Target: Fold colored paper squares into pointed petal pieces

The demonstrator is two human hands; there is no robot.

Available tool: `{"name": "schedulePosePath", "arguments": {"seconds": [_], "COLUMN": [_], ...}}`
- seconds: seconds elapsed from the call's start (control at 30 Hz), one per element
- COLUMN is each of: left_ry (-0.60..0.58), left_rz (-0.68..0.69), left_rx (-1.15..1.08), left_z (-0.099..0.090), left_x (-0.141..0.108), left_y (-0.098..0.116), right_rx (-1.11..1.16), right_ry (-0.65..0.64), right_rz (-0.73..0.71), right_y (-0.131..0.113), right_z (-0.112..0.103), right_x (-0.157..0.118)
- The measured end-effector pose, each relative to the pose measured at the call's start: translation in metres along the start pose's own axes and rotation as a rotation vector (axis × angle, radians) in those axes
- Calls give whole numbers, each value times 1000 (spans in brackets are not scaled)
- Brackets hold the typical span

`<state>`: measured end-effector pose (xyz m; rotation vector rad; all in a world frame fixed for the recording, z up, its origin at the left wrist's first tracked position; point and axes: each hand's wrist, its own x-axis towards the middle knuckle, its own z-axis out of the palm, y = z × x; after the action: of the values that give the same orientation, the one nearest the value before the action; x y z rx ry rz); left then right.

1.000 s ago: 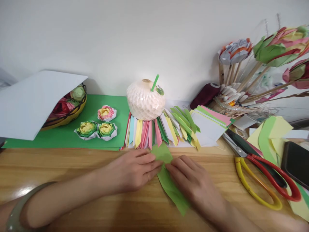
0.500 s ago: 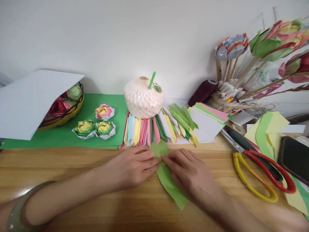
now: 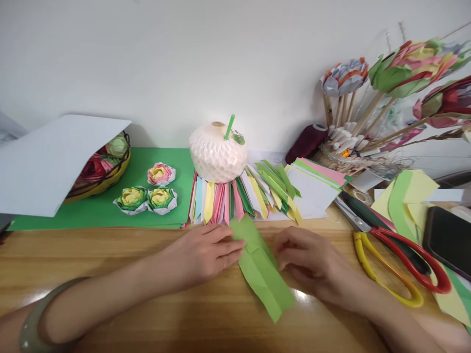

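While my left hand (image 3: 208, 253) is resting on the green paper strip (image 3: 262, 268), fingers near-straight, my right hand (image 3: 314, 260) is hanging half-curled, released, just beside its right edge. Strip is lying on the table (image 3: 165, 321) between both; versus half a second ago, my right fingers are sitting off it, uncovering that side.

I receive one view, from the camera worn on the person's head. It sits above and behind the left hand (image 3: 208, 252) and right hand (image 3: 312, 262), facing forward and tilted down over the desk (image 3: 128, 314). Range is close: both hands appear large, below mid-frame. Beyond them I see up to the wall (image 3: 165, 63), which fills the top of the view. Coverage ends left of the left hand across a white sheet (image 3: 55, 166), and right of the right hand across a black phone (image 3: 449, 240).
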<state>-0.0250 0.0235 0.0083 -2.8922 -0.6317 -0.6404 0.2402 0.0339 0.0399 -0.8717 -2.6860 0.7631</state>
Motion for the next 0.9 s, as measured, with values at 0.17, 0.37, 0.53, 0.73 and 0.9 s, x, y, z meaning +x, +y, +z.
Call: {"name": "schedulePosePath", "arguments": {"seconds": [0.17,0.37,0.53,0.73,0.9], "left_ry": [-48,124,161,99,99], "left_rz": [-13,33,69,45,27], "left_rx": [-20,49,-61,-18,-31], "left_z": [3,-15,-9,5,4], "left_x": [-4,3,4,1,3], "left_y": [-2,0,12,18,17], "right_rx": [249,-73,-222,-97,-163], "right_ry": [-133,222,274,293,235], "right_rz": [-19,-208,-91,-60,-53], "right_y": [-12,-18,-14,-13,-16], "right_z": [-5,9,31,36,23], "right_x": [0,-1,0,3,6]}}
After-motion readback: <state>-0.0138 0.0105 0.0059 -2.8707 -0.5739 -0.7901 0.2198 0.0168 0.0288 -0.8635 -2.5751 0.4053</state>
